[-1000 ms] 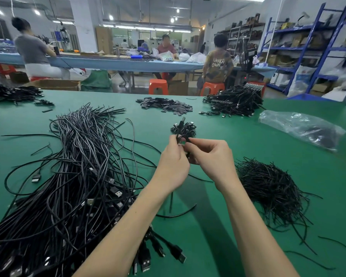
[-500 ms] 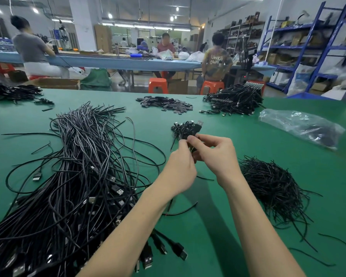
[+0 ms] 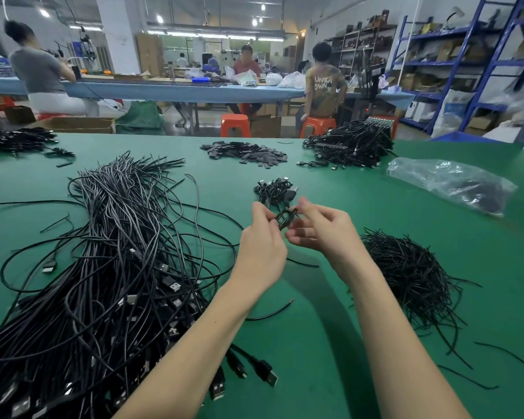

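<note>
As both hands (image 3: 262,246) (image 3: 324,234) pinch coil (image 3: 285,219), piles (image 3: 103,267) (image 3: 406,267) flank

Black coiled cable (image 3: 286,218), green table (image 3: 330,343), orange stools (image 3: 235,124), blue shelving (image 3: 478,65)

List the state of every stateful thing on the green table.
coiled cable: wound into a small loop, held in the air.
left hand: pinches the loop's left side.
right hand: pinches its right side.
loose cables: uncoiled, tangled heap at left.
bundled cables: coiled, small pile behind the hands.
plastic bag: crumpled, lying flat.
</note>
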The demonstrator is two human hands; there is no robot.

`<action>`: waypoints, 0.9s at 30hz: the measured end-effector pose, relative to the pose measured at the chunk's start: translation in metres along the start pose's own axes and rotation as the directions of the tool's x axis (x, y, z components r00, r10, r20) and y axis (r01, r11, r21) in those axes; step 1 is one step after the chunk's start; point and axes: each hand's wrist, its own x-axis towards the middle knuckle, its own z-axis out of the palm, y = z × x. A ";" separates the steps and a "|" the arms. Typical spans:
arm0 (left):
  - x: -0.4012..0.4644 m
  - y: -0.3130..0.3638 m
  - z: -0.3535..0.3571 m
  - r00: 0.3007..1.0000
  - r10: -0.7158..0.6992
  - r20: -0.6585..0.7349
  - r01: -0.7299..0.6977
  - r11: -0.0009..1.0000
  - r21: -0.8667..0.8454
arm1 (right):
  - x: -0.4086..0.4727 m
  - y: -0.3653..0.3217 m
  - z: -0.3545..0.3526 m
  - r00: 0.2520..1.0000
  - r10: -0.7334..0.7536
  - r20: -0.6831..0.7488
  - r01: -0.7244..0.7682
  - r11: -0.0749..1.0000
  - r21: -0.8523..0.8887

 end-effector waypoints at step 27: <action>0.014 -0.019 -0.006 0.948 -0.310 0.074 0.312 0.855 -0.414 | -0.012 -0.016 0.002 0.900 -0.423 0.106 0.434 0.850 -0.298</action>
